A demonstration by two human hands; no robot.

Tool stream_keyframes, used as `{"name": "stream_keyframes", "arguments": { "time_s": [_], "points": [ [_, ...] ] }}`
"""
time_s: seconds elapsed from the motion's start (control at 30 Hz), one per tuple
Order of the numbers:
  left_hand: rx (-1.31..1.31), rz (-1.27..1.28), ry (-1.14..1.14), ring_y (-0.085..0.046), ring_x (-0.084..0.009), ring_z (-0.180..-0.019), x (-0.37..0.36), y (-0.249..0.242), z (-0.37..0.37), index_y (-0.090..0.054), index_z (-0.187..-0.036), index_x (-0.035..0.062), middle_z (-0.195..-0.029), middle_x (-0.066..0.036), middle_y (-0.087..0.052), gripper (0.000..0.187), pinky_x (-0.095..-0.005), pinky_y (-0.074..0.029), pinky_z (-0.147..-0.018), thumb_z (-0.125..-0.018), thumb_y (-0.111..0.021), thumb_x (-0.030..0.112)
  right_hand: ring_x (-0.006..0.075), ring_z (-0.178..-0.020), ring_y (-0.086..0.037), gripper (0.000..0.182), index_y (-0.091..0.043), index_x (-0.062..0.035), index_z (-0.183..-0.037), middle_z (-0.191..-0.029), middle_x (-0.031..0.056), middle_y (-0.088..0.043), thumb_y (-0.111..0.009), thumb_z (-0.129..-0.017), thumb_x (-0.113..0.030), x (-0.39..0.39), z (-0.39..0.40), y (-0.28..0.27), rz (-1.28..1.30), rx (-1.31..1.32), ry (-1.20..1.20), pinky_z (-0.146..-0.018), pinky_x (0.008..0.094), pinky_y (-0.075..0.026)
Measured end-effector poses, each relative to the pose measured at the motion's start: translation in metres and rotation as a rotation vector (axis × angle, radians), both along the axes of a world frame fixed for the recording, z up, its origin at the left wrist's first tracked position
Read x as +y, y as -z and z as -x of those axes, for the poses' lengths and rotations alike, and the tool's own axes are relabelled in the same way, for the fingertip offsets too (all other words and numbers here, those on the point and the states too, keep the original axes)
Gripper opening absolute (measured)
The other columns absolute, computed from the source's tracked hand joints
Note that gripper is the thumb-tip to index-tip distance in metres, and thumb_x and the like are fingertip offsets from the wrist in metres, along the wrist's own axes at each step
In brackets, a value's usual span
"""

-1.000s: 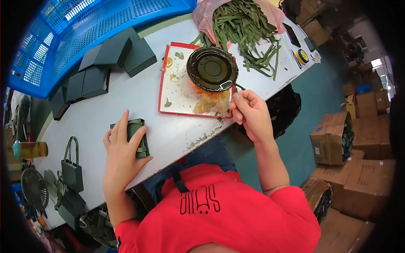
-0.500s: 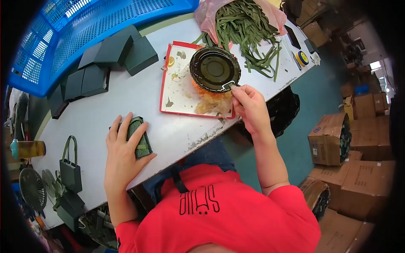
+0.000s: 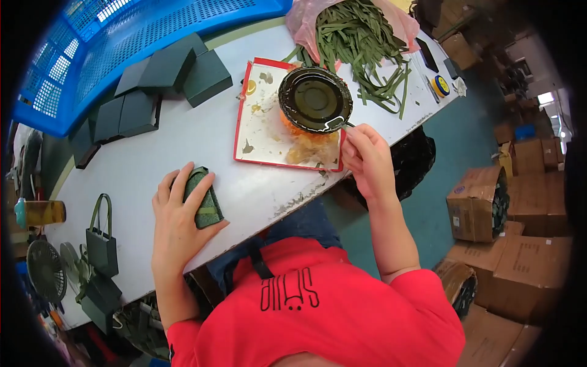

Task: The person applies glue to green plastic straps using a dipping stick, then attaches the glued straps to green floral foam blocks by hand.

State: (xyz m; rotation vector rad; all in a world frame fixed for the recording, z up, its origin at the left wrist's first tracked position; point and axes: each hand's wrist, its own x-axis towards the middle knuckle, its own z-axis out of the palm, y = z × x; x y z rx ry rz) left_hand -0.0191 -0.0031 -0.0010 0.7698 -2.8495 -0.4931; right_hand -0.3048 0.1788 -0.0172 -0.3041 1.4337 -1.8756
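Note:
My left hand (image 3: 177,217) grips a small dark green block-like piece (image 3: 210,208) on the table, fingers spread across its top and thumb along its lower end. A lighter green ribbon crosses that piece. At the near right rim of a round black pan (image 3: 313,101), my right hand (image 3: 369,160) has thumb and fingers pinched together. Something thin and dark runs between the fingertips and the rim; I cannot make out its kind. Dark glossy liquid fills the pan, and whitish glossy streaks mark its edge. The pan stands above a stained white tray (image 3: 257,137) with a red rim.
Dark green boxes (image 3: 165,70) are grouped beside a blue plastic basket (image 3: 153,30). Olive ribbon strips (image 3: 354,37) spill from a pink bag behind the pan. A small green bag with a handle (image 3: 102,251) stands at the left. Cardboard cartons (image 3: 526,269) are stacked at the right.
My right hand has drawn slightly back from the pan's rim, and a thin dark piece now shows between them. My left hand stays on the green piece.

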Motion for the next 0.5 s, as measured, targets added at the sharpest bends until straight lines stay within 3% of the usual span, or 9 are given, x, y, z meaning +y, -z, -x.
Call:
{"name": "stream_keyframes", "arguments": {
  "time_s": [0.1, 0.27, 0.37, 0.5],
  "points": [
    [0.168, -0.09, 0.018, -0.041, -0.0394, -0.133, 0.0, 0.003, 0.003, -0.055, -0.139, 0.0098, -0.149, -0.014, -0.046, 0.091, -0.0503, -0.036, -0.11, -0.056, -0.091, 0.022, 0.0015, -0.052, -0.035, 0.016, -0.055, -0.0069, -0.086, -0.071, -0.0041, -0.051, -0.064, -0.096, -0.015, 0.005, -0.02, -0.007, -0.022, 0.064, 0.011, -0.047, 0.0208, -0.024],
    [0.415, -0.272, 0.089, -0.047, -0.0385, -0.13, 0.003, -0.003, 0.009, -0.048, -0.144, 0.0057, -0.144, -0.014, -0.053, 0.101, -0.0476, -0.037, -0.109, -0.055, -0.093, 0.022, 0.0005, -0.064, -0.046, 0.011, -0.059, -0.0058, -0.092, -0.076, -0.0055, -0.055, -0.065, -0.097, -0.014, 0.003, -0.068, -0.018, -0.09, 0.005, -0.435, -0.056, 0.0183, -0.034],
    [0.456, -0.302, 0.181, -0.048, -0.0375, -0.13, 0.004, -0.003, 0.012, -0.046, -0.145, 0.0061, -0.144, -0.013, -0.053, 0.103, -0.0465, -0.039, -0.108, -0.055, -0.093, 0.023, -0.001, -0.067, -0.048, 0.013, -0.059, -0.0054, -0.091, -0.078, -0.0073, -0.056, -0.067, -0.097, -0.014, -0.006, -0.086, -0.019, -0.163, -0.037, -0.68, -0.059, 0.0177, -0.037],
    [0.43, -0.32, 0.213, -0.049, -0.0371, -0.128, 0.005, -0.005, 0.014, -0.043, -0.148, 0.008, -0.143, -0.011, -0.054, 0.107, -0.0461, -0.039, -0.106, -0.055, -0.093, 0.024, -0.0015, -0.068, -0.046, 0.016, -0.059, -0.0043, -0.089, -0.076, -0.0076, -0.056, -0.068, -0.096, -0.016, -0.019, -0.1, -0.015, -0.2, -0.101, -0.779, -0.059, 0.0185, -0.036]
  ]
}}
